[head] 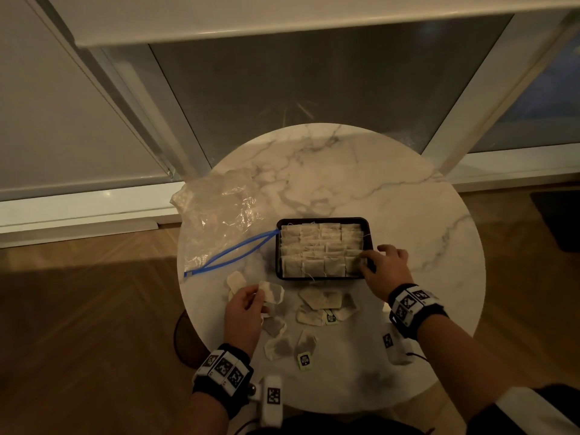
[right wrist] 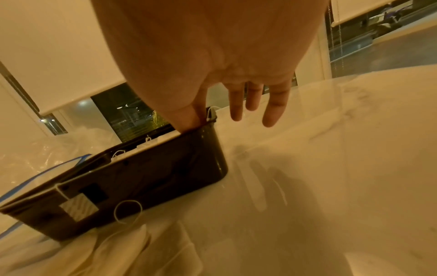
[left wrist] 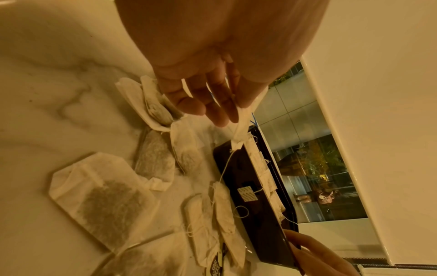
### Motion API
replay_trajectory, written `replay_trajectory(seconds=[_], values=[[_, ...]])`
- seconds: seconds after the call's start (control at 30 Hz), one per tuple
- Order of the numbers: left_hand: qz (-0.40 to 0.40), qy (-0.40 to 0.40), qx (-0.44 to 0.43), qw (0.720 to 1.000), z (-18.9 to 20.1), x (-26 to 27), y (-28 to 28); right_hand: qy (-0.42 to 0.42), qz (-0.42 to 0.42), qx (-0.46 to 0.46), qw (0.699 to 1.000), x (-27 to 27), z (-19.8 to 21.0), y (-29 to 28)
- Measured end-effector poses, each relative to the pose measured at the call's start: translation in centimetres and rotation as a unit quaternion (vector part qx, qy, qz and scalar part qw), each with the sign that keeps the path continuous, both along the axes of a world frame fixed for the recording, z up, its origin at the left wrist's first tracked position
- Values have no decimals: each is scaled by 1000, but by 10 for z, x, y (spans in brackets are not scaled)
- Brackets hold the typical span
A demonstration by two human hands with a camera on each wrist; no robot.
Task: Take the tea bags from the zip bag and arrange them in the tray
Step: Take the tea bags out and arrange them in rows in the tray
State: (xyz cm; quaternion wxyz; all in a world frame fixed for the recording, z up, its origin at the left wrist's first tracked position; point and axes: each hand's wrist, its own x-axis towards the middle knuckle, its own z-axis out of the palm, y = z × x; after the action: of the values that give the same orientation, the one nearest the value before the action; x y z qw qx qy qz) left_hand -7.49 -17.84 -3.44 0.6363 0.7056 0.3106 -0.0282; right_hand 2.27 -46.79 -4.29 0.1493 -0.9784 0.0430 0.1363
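A black tray (head: 323, 219) stands mid-table, packed with rows of tea bags (head: 317, 246). To its left lies the clear zip bag (head: 219, 215) with its blue zip open. Several loose tea bags (head: 320, 299) are scattered in front of the tray. Just left of them, my left hand (head: 259, 296) pinches one tea bag (head: 273, 291) by its edge; the left wrist view shows this tea bag (left wrist: 243, 119) between thumb and fingers. My right hand (head: 365, 262) has thumb and forefinger (right wrist: 189, 115) dipped together into the tray's (right wrist: 165, 168) near right corner, pinching a tea bag there. Its other fingers are spread.
The round marble table (head: 345, 171) stands against a window frame, with wooden floor on both sides. The zip bag overhangs the left rim. A white marker block (head: 272, 400) sits at the near edge. Bare marble lies behind and right of the tray.
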Motion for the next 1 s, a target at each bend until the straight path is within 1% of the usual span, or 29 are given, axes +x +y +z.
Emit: replay_trajectory(seconds=[0.13, 0.2, 0.27, 0.33, 0.4, 0.43, 0.47, 0.5, 0.57, 0.6, 0.67, 0.7, 0.73, 0.8, 0.87, 0.93, 1.0], values=[[-9, 1, 3, 1000, 3, 4, 2, 78, 5, -30, 997, 3, 1, 6], [-10, 1, -3, 1000, 6, 5, 3, 89, 2, -29, 996, 3, 4, 6], [-8, 4, -17, 1000, 9, 6, 4, 62, -24, -11, 998, 0, 10, 5], [4, 25, -49, 998, 11, 10, 8, 7, -66, 22, 998, -6, 21, 6], [33, 61, -117, 991, 16, 13, 11, -65, -96, 74, 990, -16, 32, 11], [48, 74, -167, 982, 19, 15, 11, -91, -106, 113, 984, -23, 38, 16], [58, 81, -216, 971, 23, 16, 11, -98, -111, 166, 975, -29, 45, 22], [65, 86, -255, 961, 28, 16, 13, -80, -115, 230, 963, -37, 53, 32], [46, 90, -294, 950, 37, 17, 12, 13, -100, 347, 933, -48, 68, 52], [21, 91, -292, 952, 40, 18, 10, 72, -84, 385, 916, -51, 73, 62], [-42, 90, -256, 962, 46, 18, 9, 177, -71, 444, 875, -53, 77, 81], [-73, 87, -235, 965, 48, 18, 8, 210, -75, 469, 855, -53, 77, 88], [-101, 82, -218, 967, 52, 19, 8, 224, -80, 492, 838, -53, 79, 95], [-140, 72, -196, 968, 58, 20, 9, 209, -103, 527, 817, -53, 79, 106], [-158, 61, -185, 968, 64, 21, 12, 169, -124, 550, 809, -53, 82, 112], [-170, 51, -174, 969, 69, 23, 17, 143, -119, 547, 816, -51, 89, 116], [-176, 42, -153, 971, 71, 25, 23, 118, -111, 532, 831, -48, 95, 119]])
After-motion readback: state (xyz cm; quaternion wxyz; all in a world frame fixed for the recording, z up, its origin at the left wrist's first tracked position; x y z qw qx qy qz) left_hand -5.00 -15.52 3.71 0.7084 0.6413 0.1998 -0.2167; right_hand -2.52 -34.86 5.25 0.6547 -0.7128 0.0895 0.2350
